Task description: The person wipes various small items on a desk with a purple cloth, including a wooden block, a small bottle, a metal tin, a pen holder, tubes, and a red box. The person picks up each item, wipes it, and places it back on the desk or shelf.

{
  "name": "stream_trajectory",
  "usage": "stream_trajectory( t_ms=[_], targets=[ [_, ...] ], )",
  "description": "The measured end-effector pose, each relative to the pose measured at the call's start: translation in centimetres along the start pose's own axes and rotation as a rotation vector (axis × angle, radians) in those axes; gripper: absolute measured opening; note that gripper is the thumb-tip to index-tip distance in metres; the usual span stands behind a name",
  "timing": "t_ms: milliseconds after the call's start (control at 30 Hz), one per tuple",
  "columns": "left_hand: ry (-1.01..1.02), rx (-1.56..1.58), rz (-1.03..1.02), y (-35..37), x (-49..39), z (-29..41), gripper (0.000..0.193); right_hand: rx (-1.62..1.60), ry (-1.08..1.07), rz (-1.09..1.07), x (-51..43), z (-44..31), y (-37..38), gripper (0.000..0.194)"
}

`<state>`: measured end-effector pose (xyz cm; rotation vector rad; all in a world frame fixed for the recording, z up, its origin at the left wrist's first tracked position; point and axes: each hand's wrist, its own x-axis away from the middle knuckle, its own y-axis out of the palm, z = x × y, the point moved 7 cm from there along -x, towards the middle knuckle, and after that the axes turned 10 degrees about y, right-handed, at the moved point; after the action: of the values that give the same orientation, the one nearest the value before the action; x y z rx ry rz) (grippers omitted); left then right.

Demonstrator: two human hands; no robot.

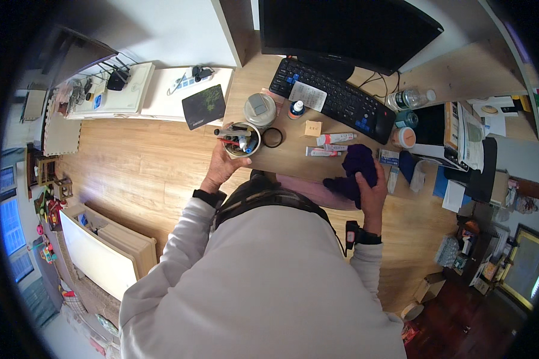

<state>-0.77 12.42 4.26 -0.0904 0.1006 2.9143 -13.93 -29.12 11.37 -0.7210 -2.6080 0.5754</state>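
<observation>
My left hand (224, 162) grips a round cup of pens (241, 155) by its side, at the left front corner of the wooden desk (287, 160). Markers and a red pen lie in the cup. My right hand (372, 190) holds a crumpled dark purple cloth (358, 162) at the front edge. Between the hands are several ointment tubes (337, 138), a small cardboard box (312, 128) and a black ring (272, 137). A lidded jar (260, 110) with a grey square item on top stands behind the cup. Right of it is a small bottle (296, 109) with a white cap.
A black keyboard (337, 98) with a paper on it lies before the monitor (350, 31). At the right stand a clear plastic bottle (408, 98), a teal jar (406, 119), an orange-lidded jar (403, 137) and a small blue box (388, 156). A mouse pad (204, 107) overhangs the white cabinet.
</observation>
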Motion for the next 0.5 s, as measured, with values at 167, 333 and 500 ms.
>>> stream_trajectory(
  t_ms=[167,333,500],
  targets=[
    [0.008,-0.187,-0.014,0.5,-0.5,-1.5,0.07,-0.065,-0.016,-0.049,1.7,-1.8,2.4,0.065],
    [-0.116,-0.186,-0.031,0.7,0.6,1.0,0.061,-0.224,-0.017,-0.157,3.0,-3.8,3.2,0.069],
    [-0.095,-0.133,-0.11,2.4,2.4,8.1,0.064,-0.076,-0.218,-0.234,6.1,-10.8,2.2,0.069]
  ],
)
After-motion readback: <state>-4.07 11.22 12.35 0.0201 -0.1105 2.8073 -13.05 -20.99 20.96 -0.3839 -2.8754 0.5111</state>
